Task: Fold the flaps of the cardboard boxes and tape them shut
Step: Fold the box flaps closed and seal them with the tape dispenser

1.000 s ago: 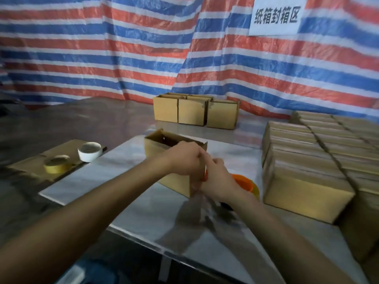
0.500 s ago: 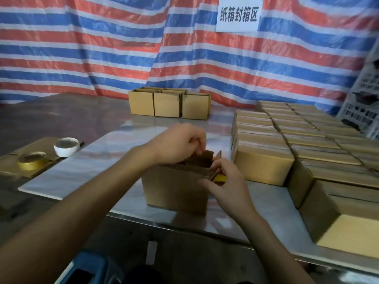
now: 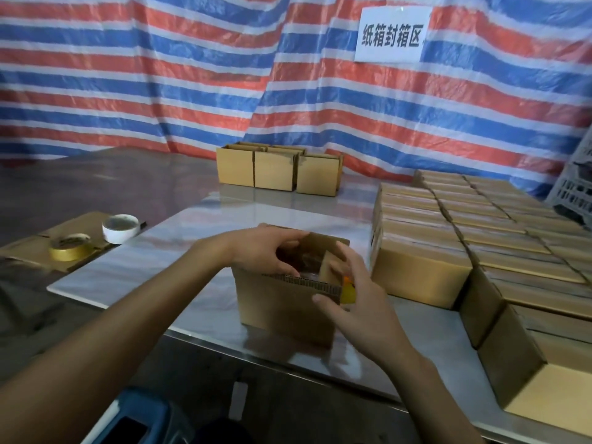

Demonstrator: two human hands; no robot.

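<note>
Box: box (image 3: 282, 310) upright nr front edge of table (image 3: 192, 261), top open; closer & squarer than 1 s ago.
L hand: L hand (image 3: 259, 248) at box's left top, fingers curled over the edge there, gripping card; hardly moved in last half sec.
R hand: R hand (image 3: 362, 302) fingers fairly straight & apart, now pressing right end flap (image 3: 326, 267) inward; thumb on near wall.
Flap: leans in more than 0.5 s ago, not flat.
Tape: orange-yellow tape roll (image 3: 348, 291) just behind R hand, not held.
Meaning: folding begun; long flaps & taping prob. still to do.
</note>
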